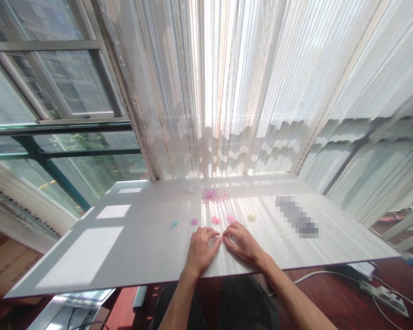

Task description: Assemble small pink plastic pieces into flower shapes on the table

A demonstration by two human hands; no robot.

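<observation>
On the white table (137,243), my left hand (203,247) and my right hand (241,239) meet near the front edge. The fingers of each are pinched together, and whatever lies between the fingertips is too small to name. Just beyond them runs a row of small piles: blue (174,224), purple (194,221), pink (216,220), another pink (231,219) and pale yellow (251,217). The second pink pile sits right behind my right fingers. Farther back lies a larger, loose pink heap (215,195).
A clear round container (192,185) stands at the back of the table. A pixelated dark object (298,217) lies to the right. Sheer curtains (227,91) hang behind the table. A power strip (385,298) with cables is on the floor, right.
</observation>
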